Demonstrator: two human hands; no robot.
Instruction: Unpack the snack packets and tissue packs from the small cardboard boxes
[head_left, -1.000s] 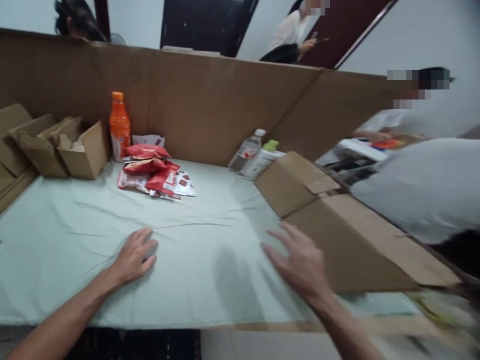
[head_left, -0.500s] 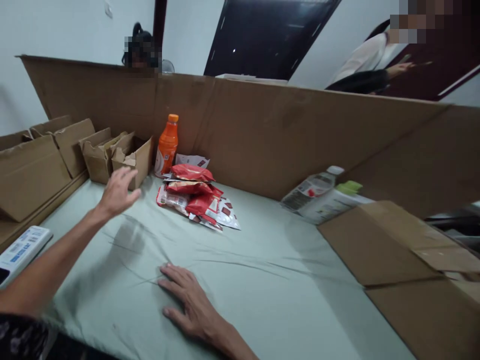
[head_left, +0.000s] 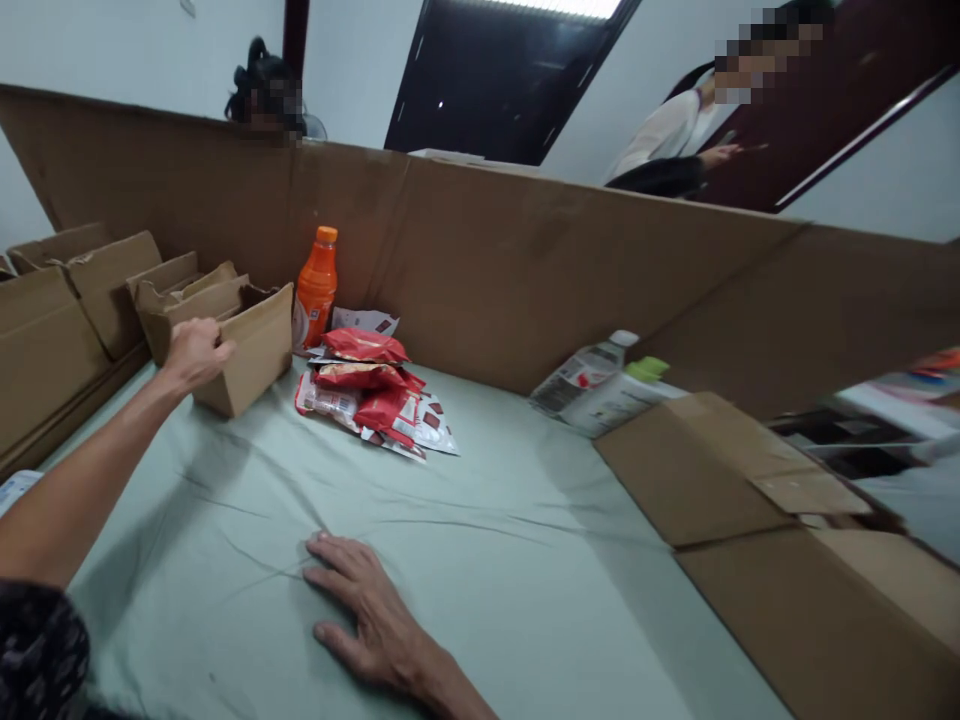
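Observation:
At the left back, my left hand [head_left: 196, 355] grips the near edge of a small open cardboard box [head_left: 259, 350], fingers bent over its rim. The fingertips are partly hidden inside the box. My right hand [head_left: 367, 615] lies flat on the pale green cloth [head_left: 510, 580], fingers spread and holding nothing. To the right of the box stands an orange drink bottle [head_left: 317, 290] with an orange cap. In front of the bottle is a heap of red and white snack packets [head_left: 367, 390].
A tall cardboard wall [head_left: 510, 270] closes off the back. Larger cardboard boxes [head_left: 52, 340] line the left side. At the right, a clear bottle [head_left: 581, 375] and a green-capped bottle [head_left: 619, 395] lean beside cardboard flaps [head_left: 705, 470]. Two people are beyond the wall.
My left hand has closed on the small box, which now sits nearer and is turned slightly. The right hand stays flat on the cloth. The view has shifted a little to the right.

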